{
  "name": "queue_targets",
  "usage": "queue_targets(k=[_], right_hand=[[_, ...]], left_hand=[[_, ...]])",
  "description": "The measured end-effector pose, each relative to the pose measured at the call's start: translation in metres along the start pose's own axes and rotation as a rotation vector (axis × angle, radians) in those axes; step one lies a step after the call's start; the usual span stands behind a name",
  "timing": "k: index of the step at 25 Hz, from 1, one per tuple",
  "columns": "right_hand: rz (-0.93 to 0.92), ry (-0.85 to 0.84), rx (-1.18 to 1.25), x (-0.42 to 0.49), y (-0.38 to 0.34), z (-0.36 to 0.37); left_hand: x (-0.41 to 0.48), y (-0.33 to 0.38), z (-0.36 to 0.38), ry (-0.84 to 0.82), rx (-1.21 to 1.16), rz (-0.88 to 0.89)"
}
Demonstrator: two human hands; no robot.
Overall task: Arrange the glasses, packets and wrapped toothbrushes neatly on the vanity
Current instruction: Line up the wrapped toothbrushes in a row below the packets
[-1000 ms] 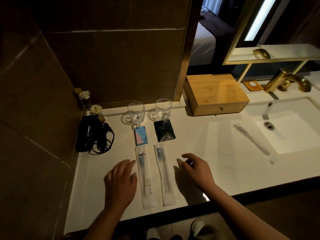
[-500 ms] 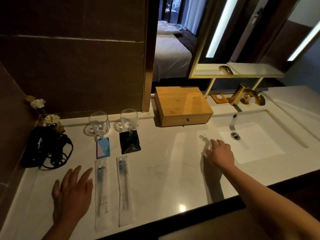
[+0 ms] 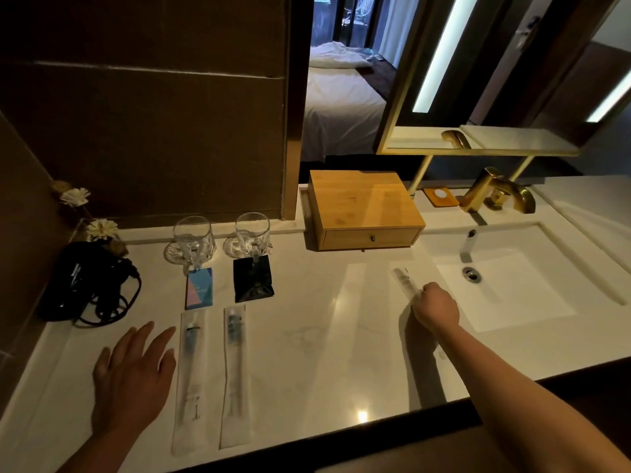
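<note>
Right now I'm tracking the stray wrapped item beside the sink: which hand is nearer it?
Right. The right hand is on the wrapped item; the left hand rests far away beside the paired toothbrushes.

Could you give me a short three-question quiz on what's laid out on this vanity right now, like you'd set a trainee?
1. True or false: both glasses stand on the counter behind the two packets.
2. How many wrapped items lie side by side next to the left hand?
3. Multiple choice: the right hand is on a wrapped item lying
A. inside the wooden drawer box
B. on the counter beside the sink basin
C. on top of the hair dryer

Key:
1. True: the left glass is behind the blue-and-pink packet, the right glass behind the black packet.
2. Two: the left wrapped toothbrush and the right wrapped toothbrush.
3. B: the third wrapped item lies beside the sink basin.
</note>
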State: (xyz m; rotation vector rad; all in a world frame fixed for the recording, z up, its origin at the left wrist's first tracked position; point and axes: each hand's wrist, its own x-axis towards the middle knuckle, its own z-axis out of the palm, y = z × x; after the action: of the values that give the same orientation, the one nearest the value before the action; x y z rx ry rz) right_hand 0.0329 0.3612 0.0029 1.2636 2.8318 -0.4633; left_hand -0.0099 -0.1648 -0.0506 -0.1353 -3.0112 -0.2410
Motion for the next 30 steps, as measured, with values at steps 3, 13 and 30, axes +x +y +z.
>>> queue_targets(k=[3, 13, 30], right_hand=[[0.064, -0.149, 0.083, 0.011, 0.000, -0.004], [0.037, -0.139, 0.112, -0.005, -0.019, -0.011], [-0.335, -0.409, 0.390, -0.167, -0.140, 0.045]], left_hand=[[0.000, -0.001, 0.000, -0.004, 0.002, 0.010], [-0.002, -0.002, 0.000, 0.001, -0.019, 0.015], [-0.002, 0.000, -0.006, -0.022, -0.052, 0.000]])
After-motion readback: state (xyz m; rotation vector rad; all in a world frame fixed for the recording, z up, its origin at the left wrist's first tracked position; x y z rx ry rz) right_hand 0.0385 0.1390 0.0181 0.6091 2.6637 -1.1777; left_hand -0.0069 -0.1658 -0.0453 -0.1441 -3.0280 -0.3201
